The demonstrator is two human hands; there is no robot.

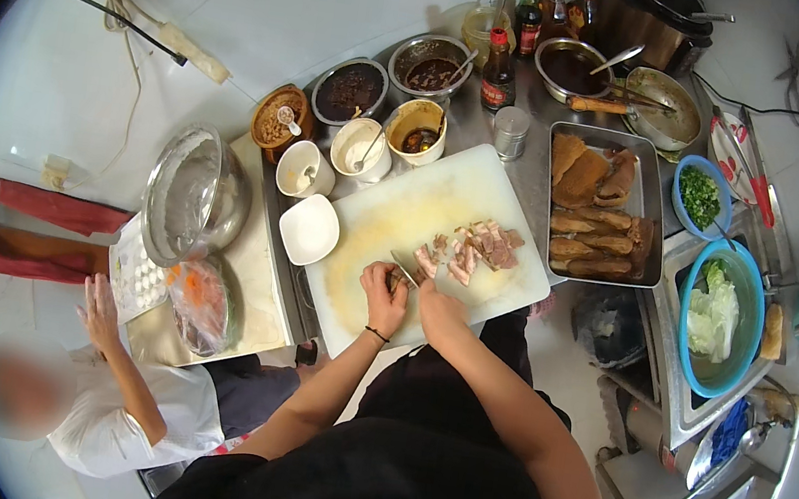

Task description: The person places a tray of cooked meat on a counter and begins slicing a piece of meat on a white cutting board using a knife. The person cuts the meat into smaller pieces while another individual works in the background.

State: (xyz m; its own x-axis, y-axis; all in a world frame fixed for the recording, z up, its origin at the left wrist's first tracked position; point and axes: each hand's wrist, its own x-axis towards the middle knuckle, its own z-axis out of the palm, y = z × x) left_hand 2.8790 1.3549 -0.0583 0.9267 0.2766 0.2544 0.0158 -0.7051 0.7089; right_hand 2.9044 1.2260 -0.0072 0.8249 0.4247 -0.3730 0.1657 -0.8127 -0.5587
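Observation:
On the white cutting board [364,215] my left hand [381,300] is closed, its curled fingers pressed on a small brown piece, likely meat, that they mostly hide. Close beside it, my right hand [441,316] is wrapped round the handle of a knife [404,267]. Only a short stretch of the blade shows, next to my left fingertips. Chopped meat [493,247], pink and brown, lies in a loose pile beyond my right hand. A few pale strips are near the blade.
A metal tray of braised brown pieces [592,240] stands right of the board. A white square bowl [309,230] and several sauce bowls line its left and far sides. Sauce bottles [499,73] stand behind. Lettuce fills a blue basin [722,368]. Another person [145,418] is at the left.

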